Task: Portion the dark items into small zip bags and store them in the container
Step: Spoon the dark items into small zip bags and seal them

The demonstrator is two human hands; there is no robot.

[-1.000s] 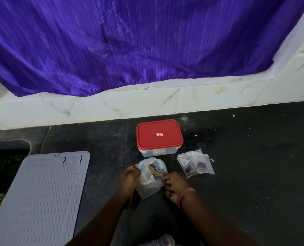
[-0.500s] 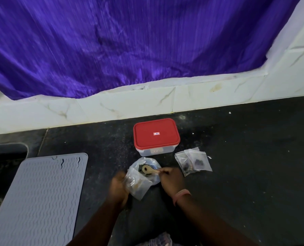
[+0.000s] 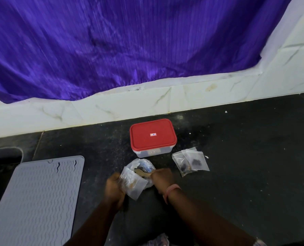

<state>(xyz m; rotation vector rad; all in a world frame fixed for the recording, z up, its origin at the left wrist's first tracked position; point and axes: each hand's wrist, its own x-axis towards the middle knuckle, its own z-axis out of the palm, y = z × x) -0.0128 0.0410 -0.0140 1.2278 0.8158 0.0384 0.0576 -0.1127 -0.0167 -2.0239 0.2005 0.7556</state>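
Note:
My left hand [image 3: 114, 189] grips a small clear zip bag [image 3: 133, 183] by its left edge, just above the dark counter. My right hand [image 3: 162, 178] holds the handle of a small wooden spoon [image 3: 141, 173], whose bowl reaches into a crumpled clear source bag [image 3: 144, 165] behind the zip bag. Two filled zip bags [image 3: 191, 161] with dark items lie to the right. The clear container with a red lid [image 3: 153, 135] stands shut just behind the bags.
A grey ribbed silicone mat [image 3: 36, 199] lies at the left, partly over a sink [image 3: 4, 157]. A white marble-tile ledge [image 3: 130, 105] and purple curtain [image 3: 130, 41] close off the back. Dark counter [image 3: 245, 166] stretches to the right.
The zip bag in my left hand has shifted slightly left and down. The spoon has stayed at the source bag's mouth. The view tilted a little.

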